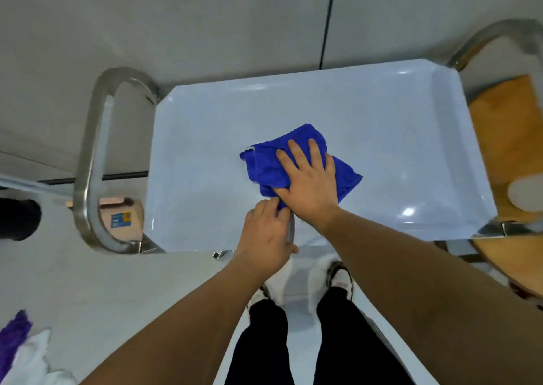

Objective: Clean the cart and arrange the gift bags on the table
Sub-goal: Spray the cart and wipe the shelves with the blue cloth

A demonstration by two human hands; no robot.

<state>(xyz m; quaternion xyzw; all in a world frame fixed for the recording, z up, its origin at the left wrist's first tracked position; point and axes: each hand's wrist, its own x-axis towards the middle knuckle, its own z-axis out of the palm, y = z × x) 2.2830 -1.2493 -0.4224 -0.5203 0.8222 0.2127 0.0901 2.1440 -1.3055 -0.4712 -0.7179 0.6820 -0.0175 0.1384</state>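
Observation:
The cart's white top tray (205, 155) fills the middle of the view, with steel handles at the left (88, 161) and the right (482, 41). A blue cloth (264, 167) lies on the tray right of centre. My right hand (308, 179) presses flat on it with the fingers spread and the thumb on the cloth's near corner. My left hand (267, 235) is at the tray's front edge, closed around a slim grey object (290, 232); I cannot tell what the object is. Its fingertips touch the cloth's near corner.
A round wooden table (505, 138) stands right of the cart. Purple and white items (17, 346) lie on the floor at the bottom left. A pinkish box with a blue label (120, 218) shows below the left handle. My legs and shoes (340, 279) are close to the cart's front.

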